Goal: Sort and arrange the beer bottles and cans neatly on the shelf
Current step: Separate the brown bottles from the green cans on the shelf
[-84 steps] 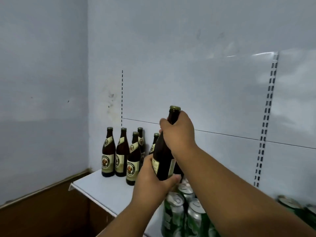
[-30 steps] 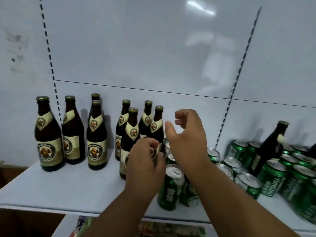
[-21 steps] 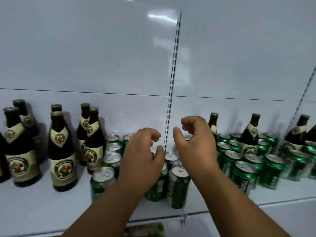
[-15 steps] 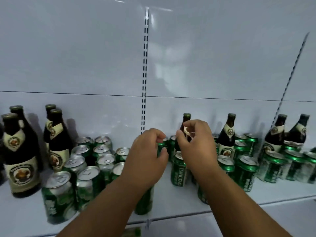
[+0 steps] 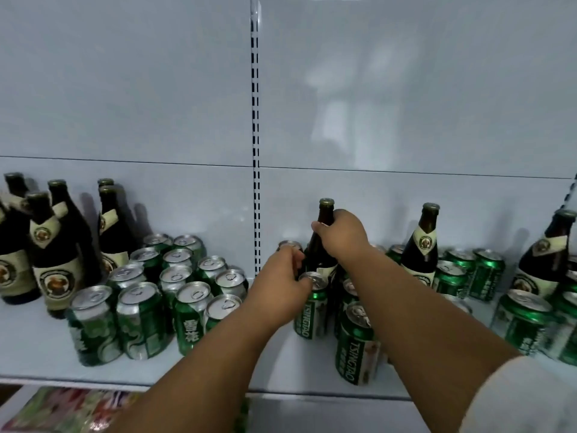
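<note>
Right hand, hovering with curled fingers half second ago, now grips neck of brown bottle standing upright mid-shelf among green cans. Far left on white shelf: cluster of labelled brown bottles, upright. Beside them, block of green cans, silver tops up. Left hand at gripped bottle's base, fingers curled beside Tsingtao can; whether it holds anything, cannot tell. Right: more bottles standing among scattered cans.
</note>
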`<state>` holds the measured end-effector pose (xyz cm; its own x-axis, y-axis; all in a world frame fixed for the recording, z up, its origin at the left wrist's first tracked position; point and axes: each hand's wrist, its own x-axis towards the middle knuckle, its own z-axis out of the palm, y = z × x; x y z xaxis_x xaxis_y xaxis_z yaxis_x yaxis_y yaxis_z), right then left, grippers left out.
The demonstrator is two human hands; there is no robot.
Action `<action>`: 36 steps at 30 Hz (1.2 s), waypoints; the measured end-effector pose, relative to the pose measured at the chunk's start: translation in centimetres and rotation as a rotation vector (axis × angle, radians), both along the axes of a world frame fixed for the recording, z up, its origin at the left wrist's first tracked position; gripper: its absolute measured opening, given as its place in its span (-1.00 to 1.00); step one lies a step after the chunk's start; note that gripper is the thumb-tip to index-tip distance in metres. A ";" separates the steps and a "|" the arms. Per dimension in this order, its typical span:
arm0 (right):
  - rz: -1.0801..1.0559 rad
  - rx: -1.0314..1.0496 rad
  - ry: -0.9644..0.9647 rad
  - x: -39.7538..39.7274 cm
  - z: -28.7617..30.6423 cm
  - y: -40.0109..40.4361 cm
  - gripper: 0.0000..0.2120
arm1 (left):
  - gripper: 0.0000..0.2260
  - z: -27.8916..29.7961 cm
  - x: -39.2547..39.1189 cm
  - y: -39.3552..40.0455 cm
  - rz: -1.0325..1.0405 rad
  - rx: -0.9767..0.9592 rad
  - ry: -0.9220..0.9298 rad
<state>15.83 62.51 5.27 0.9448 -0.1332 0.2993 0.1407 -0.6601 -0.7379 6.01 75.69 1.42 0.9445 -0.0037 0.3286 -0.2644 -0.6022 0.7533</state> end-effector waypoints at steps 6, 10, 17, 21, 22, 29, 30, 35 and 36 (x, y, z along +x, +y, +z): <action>-0.008 0.084 -0.355 -3.6 5.8 0.1 -0.74 | -0.41 1.2 2.5 -0.1 0.076 -0.068 -0.028; 0.087 0.330 -0.483 -6.8 9.1 0.5 -0.73 | -0.30 3.0 2.4 -0.7 0.127 -0.158 -0.236; 0.329 0.760 -0.323 -8.1 9.2 3.1 -0.92 | -0.48 2.6 -0.8 0.6 0.244 -0.012 -0.325; 0.423 0.772 -0.324 -9.1 9.8 8.2 -0.92 | -0.48 3.1 -2.8 5.3 0.349 -0.008 -0.337; 0.452 0.771 -0.317 -9.5 9.9 9.9 -0.92 | -0.49 3.1 -3.4 6.9 0.373 -0.016 -0.337; 0.614 0.662 -0.228 -11.9 8.2 24.8 -0.79 | -0.47 0.7 -8.3 20.5 0.487 -0.083 -0.309; 0.627 0.627 -0.221 -12.1 8.0 27.0 -0.77 | -0.47 0.3 -8.8 22.7 0.482 -0.104 -0.297; 0.703 0.574 -0.137 -12.8 6.6 38.1 -0.76 | -0.50 -1.7 -10.3 33.9 0.431 -0.189 -0.223; 0.703 0.570 -0.143 -12.8 6.1 40.4 -0.78 | -0.48 -2.3 -10.3 36.1 0.424 -0.203 -0.207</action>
<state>2.99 102.94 11.33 0.8232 0.2954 0.4848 0.4873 0.0706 -0.8704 -4.32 111.81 -0.85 0.7641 0.4488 0.4634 -0.1852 -0.5356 0.8239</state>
